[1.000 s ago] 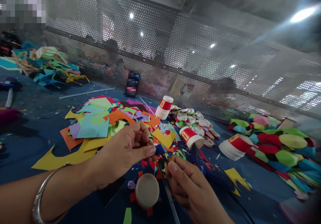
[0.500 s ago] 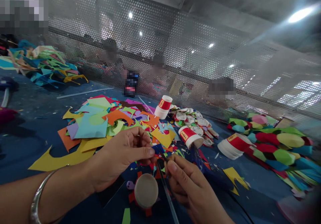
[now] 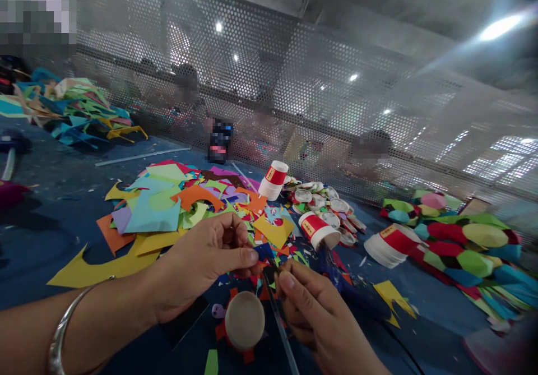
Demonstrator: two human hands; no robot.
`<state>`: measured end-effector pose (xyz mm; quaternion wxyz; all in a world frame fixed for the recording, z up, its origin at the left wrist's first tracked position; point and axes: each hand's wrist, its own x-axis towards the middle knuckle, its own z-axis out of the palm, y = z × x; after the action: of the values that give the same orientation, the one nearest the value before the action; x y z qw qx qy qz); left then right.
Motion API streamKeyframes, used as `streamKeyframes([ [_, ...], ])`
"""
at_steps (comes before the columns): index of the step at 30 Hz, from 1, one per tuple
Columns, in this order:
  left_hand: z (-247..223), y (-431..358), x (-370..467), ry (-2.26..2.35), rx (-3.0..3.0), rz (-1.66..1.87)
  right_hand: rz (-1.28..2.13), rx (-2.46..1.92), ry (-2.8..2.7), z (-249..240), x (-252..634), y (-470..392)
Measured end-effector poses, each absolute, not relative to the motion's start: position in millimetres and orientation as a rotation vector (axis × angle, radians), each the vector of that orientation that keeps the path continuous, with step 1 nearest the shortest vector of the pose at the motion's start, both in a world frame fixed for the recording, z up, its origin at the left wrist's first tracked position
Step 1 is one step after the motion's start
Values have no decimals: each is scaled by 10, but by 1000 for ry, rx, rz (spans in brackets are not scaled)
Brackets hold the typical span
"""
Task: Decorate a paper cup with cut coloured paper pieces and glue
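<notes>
My left hand [image 3: 218,249] pinches a small piece of blue paper [image 3: 263,250] between thumb and fingertips. Close beside it, my right hand [image 3: 313,302] is closed on a thin dark tool [image 3: 273,264], its tip at the paper's edge; the fingers hide most of it, so its kind is unclear. Below both hands sits a paper-cup turtle [image 3: 245,320], round base up, with orange-red paper legs and a purple head [image 3: 218,311]. A long translucent stick [image 3: 282,330] slants past it under my right hand.
Coloured paper scraps [image 3: 155,207] spread behind my hands. Paper cups [image 3: 273,181] stand beyond, near a pile of small round pieces [image 3: 330,204]. A blue glue gun [image 3: 357,294] with a cord lies right, before finished paper turtles [image 3: 466,235]. A phone [image 3: 220,140] leans against the mesh panel [image 3: 269,72].
Both hands stay almost in place, still meeting at the blue paper. The paper and the dark tool's tip have shifted only very slightly.
</notes>
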<state>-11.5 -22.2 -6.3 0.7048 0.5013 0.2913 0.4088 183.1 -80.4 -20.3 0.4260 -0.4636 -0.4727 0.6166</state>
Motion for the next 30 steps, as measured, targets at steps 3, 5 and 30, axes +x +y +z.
streamKeyframes([
  [3,-70,-221,-119,650,1109,906,1541,-1166,-1175,-200,1828,-812],
  [5,-71,-218,-118,650,1105,906,1543,-1169,-1182,-207,1836,-815],
  [30,-107,-260,-63,709,1068,1037,1549,-1162,-1188,-220,1835,-799],
])
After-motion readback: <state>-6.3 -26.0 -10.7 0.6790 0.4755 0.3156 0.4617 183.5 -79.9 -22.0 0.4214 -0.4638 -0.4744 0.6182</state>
